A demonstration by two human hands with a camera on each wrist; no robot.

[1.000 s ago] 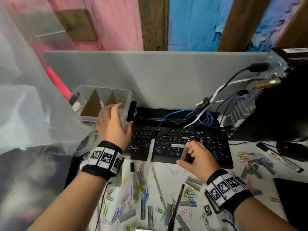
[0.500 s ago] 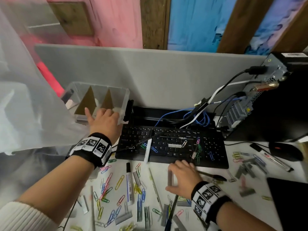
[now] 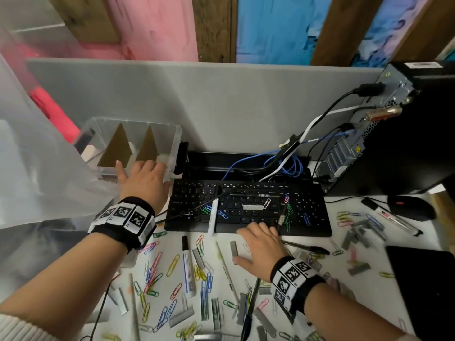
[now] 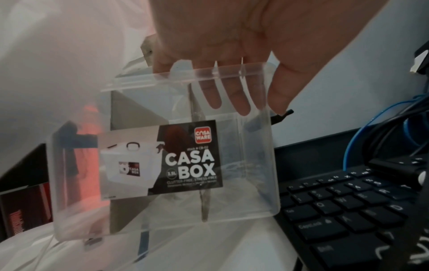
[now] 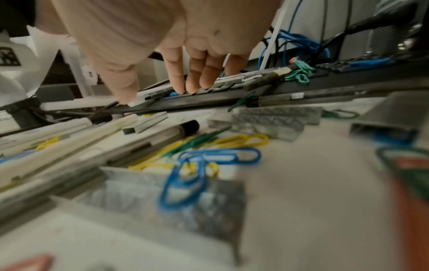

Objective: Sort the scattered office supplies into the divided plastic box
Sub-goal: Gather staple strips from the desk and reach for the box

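The clear divided plastic box stands at the back left with brown cardboard dividers inside. My left hand grips its near wall; in the left wrist view the fingers hang inside the box and the thumb stays outside. My right hand lies on the desk at the keyboard's front edge, fingers straight and holding nothing. A grey staple strip lies flat by its thumb, also seen as the staple strip below the right hand. Coloured paper clips, markers and more strips litter the desk.
A black keyboard with clips and a white marker on it fills the middle. Behind it lie tangled cables; a computer case and mouse stand right. A translucent plastic sheet hangs left. A black pen lies by my right hand.
My right hand came down from the keyboard to the desk and let go of the staple strip it carried. My left hand stayed on the box.
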